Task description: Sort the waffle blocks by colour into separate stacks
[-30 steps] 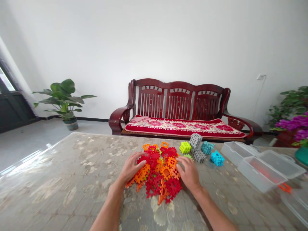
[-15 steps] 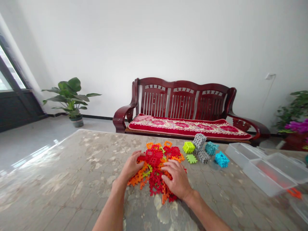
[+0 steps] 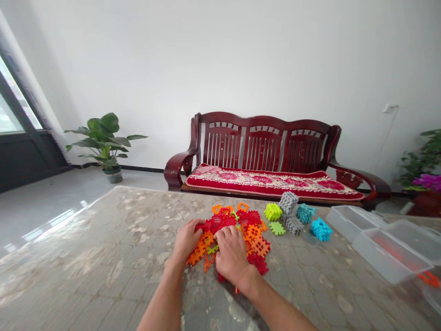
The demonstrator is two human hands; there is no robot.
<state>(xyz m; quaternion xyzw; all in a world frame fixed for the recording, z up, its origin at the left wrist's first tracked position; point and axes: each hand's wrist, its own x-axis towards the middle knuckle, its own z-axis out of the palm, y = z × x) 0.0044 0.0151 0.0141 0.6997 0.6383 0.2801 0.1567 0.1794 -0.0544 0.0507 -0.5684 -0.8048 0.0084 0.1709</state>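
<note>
A heap of flat, notched plastic building pieces lies on the table, with red pieces (image 3: 253, 216), orange pieces (image 3: 261, 247) and a few yellow-green pieces (image 3: 237, 215). At the heap's left edge, my left hand (image 3: 187, 240) has its fingers bent and close together, touching red and orange pieces; what they grip is hidden. My right hand (image 3: 231, 255) lies over the middle of the heap with fingers curled down and together. Its fingertips are beside a yellow-green piece (image 3: 212, 249), and the hand covers whatever is under it.
Right of the heap stand stacked pieces: a yellow-green stack (image 3: 273, 211), grey stacks (image 3: 288, 202), a teal stack (image 3: 306, 213) and a blue stack (image 3: 321, 229). One flat green piece (image 3: 276, 228) lies by them. Clear plastic boxes (image 3: 386, 257) sit farther right. Behind the table is a wooden bench (image 3: 262, 151).
My right hand has moved left across the heap, its fingers now curled down. Orange and red pieces on the heap's right side are uncovered. My left hand stays at the left edge.
</note>
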